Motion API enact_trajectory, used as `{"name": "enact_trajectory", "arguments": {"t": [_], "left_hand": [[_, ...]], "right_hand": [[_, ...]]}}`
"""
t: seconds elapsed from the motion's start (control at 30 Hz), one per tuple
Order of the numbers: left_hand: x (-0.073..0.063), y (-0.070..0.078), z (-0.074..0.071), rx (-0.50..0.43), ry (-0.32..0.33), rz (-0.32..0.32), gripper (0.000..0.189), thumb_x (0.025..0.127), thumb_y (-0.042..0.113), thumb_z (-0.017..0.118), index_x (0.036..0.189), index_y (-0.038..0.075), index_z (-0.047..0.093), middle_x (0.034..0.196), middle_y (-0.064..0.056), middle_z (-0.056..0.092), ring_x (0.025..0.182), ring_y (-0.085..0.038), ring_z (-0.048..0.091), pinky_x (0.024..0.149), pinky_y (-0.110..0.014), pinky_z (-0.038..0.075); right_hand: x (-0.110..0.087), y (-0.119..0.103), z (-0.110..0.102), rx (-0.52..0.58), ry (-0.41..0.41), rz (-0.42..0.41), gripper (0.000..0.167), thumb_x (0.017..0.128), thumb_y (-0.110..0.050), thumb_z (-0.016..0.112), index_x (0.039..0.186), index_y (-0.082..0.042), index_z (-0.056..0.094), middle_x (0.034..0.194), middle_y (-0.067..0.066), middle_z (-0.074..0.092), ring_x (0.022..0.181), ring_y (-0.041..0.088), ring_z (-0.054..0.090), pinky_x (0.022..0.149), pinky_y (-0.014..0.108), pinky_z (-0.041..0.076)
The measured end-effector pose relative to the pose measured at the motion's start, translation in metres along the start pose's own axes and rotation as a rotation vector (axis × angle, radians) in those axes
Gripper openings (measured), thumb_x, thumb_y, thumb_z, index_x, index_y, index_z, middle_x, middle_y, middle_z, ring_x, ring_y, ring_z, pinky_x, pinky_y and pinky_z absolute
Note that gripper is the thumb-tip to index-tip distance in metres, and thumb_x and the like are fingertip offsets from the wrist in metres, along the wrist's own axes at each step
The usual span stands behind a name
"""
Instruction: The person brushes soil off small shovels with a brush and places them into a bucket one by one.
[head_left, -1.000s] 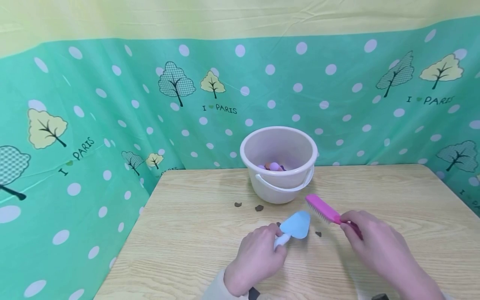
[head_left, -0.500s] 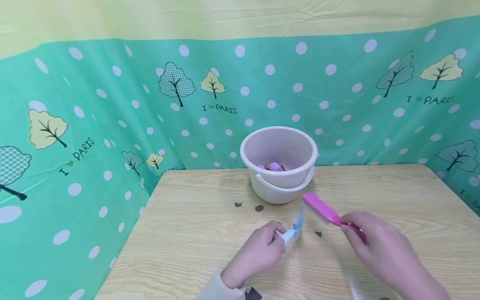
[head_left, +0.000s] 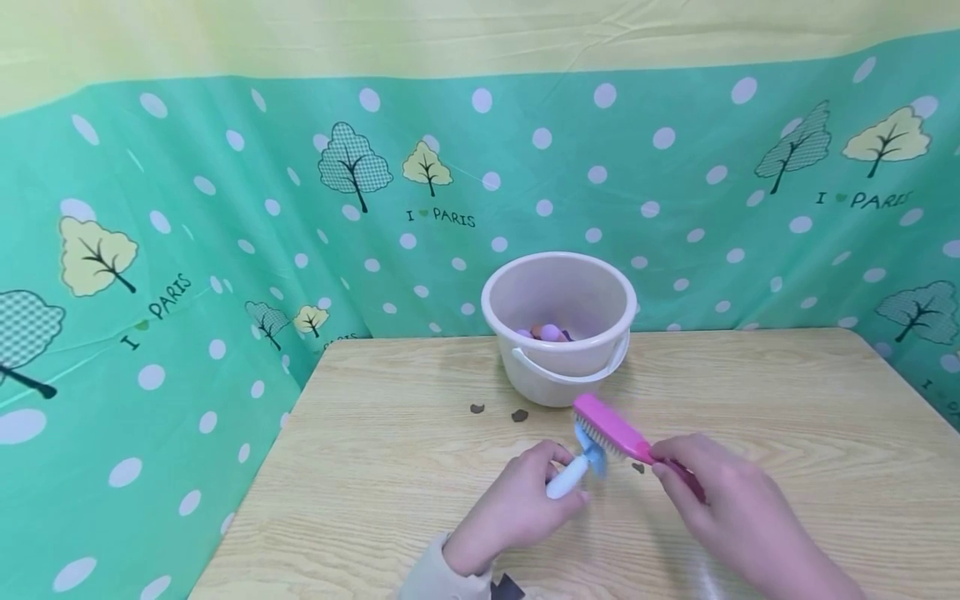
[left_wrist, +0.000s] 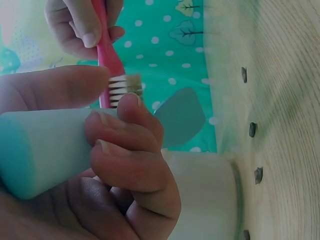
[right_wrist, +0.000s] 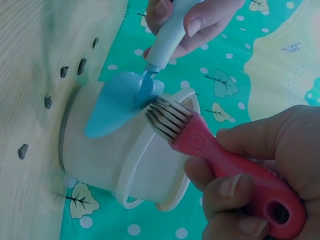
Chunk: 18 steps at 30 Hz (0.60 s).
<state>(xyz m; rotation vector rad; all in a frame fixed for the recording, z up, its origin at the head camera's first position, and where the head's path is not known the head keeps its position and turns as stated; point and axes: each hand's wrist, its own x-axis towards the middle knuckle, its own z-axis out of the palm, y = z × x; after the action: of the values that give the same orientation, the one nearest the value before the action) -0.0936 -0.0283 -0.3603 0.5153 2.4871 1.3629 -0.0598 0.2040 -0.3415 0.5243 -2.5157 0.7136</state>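
Observation:
My left hand (head_left: 517,508) grips the white handle of a small toy trowel (right_wrist: 117,105) with a light blue blade. The blade is held above the table and turned edge-on in the head view. In my right hand (head_left: 738,508) is a pink brush (head_left: 617,429), held by its handle. Its pale bristles lie right against the trowel blade near the neck, as the right wrist view shows. Several small dark crumbs (head_left: 519,415) are scattered on the wooden table (head_left: 360,483) around and below the tools.
Just beyond the tools stands a white bucket (head_left: 540,385), its handle hanging down in front. Purple and brown round things (head_left: 550,333) lie at its bottom. A green dotted curtain (head_left: 420,275) closes off the back and sides of the table.
My left hand has turned the trowel, so its blade went from face-up to edge-on. The brush in my right hand has moved left onto the blade.

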Motion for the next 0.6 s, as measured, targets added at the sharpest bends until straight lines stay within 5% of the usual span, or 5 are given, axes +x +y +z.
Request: {"name": "enact_trajectory", "arguments": {"t": [0.6], "left_hand": [[-0.001,0.001,-0.002,-0.028,-0.040,-0.004,0.027,0.086,0.018,0.056,0.109,0.004,0.056,0.057,0.008,0.045,0.044,-0.005,0.038,0.040,-0.023,0.033]], "right_hand": [[-0.003,-0.001,0.013,-0.042,-0.053,-0.017,0.028,0.075,-0.006,0.076,0.094,-0.025,0.067,0.076,-0.021,0.046,0.061,-0.002,0.040,0.051,0.018,0.037]]}}
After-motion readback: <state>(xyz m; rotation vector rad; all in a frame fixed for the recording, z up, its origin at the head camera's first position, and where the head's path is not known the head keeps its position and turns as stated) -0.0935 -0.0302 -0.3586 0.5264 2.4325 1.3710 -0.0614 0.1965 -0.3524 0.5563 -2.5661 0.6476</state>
